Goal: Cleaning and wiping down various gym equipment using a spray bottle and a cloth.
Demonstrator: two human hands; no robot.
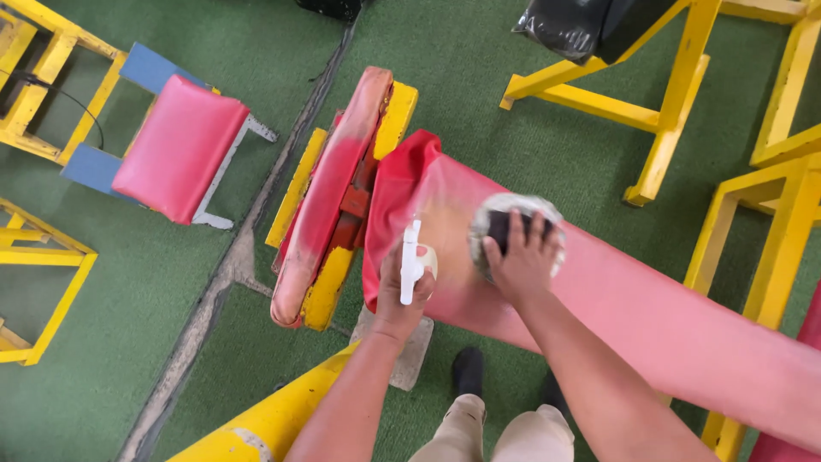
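Head view, looking down: the left hand (400, 295) is closed around a small white spray bottle (411, 261), nozzle pointing far, held just over the near-left end of a long pink padded bench (650, 316). The right hand (522, 261) presses a round grey-and-black cleaning pad (513, 224) flat on the bench top, fingers spread over it — clamped down rather than pinched. The bottle looks light and rigid, best gripped round its body; the pad seems soft and compressible. Left of the bench stands a worn pink-and-yellow padded rest (329, 197); yellow frames (667, 120) sit on green flooring (103, 342).
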